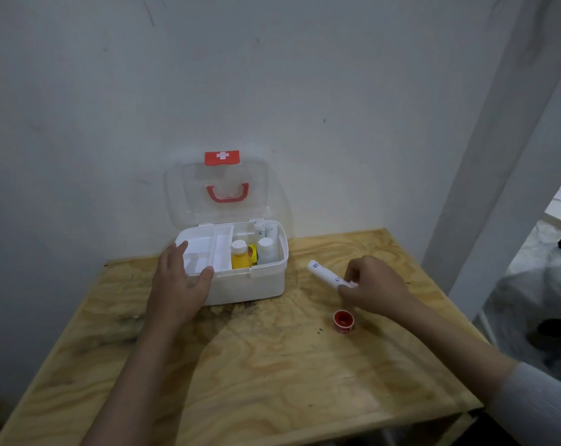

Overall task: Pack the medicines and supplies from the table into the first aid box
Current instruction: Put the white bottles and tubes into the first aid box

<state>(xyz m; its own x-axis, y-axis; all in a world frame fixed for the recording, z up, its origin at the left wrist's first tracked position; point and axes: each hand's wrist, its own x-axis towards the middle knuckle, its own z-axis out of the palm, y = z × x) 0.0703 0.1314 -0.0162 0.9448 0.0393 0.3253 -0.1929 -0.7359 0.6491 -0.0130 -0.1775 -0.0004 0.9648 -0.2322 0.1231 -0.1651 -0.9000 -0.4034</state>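
The first aid box point(240, 278) sits at the table's point(240, 375) far edge against the wall, clear lid point(219, 191) up. Left hand point(179, 284) spreads open on the box's white inner tray point(205, 252). Right hand point(374, 284) pinches a white tube point(325, 273) just right of the box. A red tape roll point(343, 321) lies near the right edge. Yellow bottle point(240, 255) and white bottle point(266, 251) are already inside.
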